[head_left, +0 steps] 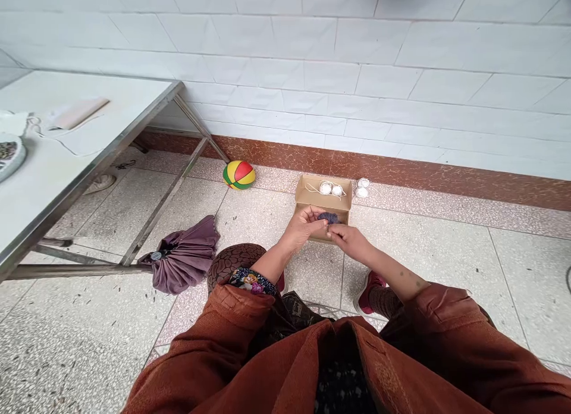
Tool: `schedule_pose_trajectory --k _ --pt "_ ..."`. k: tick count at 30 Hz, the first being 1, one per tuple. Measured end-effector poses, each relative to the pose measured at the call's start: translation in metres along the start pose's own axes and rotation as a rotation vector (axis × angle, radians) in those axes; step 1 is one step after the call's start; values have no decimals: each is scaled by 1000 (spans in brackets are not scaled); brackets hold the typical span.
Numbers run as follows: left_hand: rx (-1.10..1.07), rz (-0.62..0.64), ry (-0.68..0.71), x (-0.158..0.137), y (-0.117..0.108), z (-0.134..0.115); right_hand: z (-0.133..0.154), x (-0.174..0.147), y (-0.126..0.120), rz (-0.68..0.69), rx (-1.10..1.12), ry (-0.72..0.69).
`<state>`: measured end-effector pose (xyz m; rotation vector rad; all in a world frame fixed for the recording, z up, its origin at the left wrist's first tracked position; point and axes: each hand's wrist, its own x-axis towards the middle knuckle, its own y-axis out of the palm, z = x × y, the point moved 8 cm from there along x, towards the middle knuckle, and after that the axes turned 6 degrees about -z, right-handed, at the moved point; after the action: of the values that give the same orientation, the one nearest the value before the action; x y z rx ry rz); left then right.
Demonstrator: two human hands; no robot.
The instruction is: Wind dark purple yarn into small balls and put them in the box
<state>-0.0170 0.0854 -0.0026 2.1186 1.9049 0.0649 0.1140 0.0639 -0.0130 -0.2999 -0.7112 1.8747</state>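
A small bundle of dark blue yarn (pixel 329 218) is pinched in the fingers of my left hand (pixel 303 228). Close beside it, my right hand (pixel 350 240) has its thumb and forefinger pressed together at the bundle's lower edge, perhaps on a strand too fine to make out. Below both hands stands an open cardboard box (pixel 307 194) on the floor. White yarn balls (pixel 326 188) with a loose strand rest against its raised lid. My hands hide much of the box's inside.
Two more white balls (pixel 361 192) sit right of the box. A striped ball (pixel 239 175) lies by the wall. At left, a metal-framed table (pixel 147 96) carries a dish (pixel 18 158) and a folded cloth (pixel 84 112). A purple umbrella (pixel 191 256) leans near its leg.
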Motion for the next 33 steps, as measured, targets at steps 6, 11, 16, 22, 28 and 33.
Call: schedule_pose_trajectory --k 6,11,16,22,28,33 --pt "162 1 0 3 0 6 35 2 -20 2 23 -181" --pt "154 143 -54 -3 13 8 18 16 -52 -213 30 -100" --pt "-58 140 -129 -6 13 7 -5 15 -34 -135 113 30" --pt "-196 209 -250 -11 19 16 -13 8 -11 1 128 107" --pt "-184 105 -241 -7 11 21 -7 6 -13 -21 -19 52" --pt "-54 13 -172 -4 4 17 5 3 -18 -29 -71 0"
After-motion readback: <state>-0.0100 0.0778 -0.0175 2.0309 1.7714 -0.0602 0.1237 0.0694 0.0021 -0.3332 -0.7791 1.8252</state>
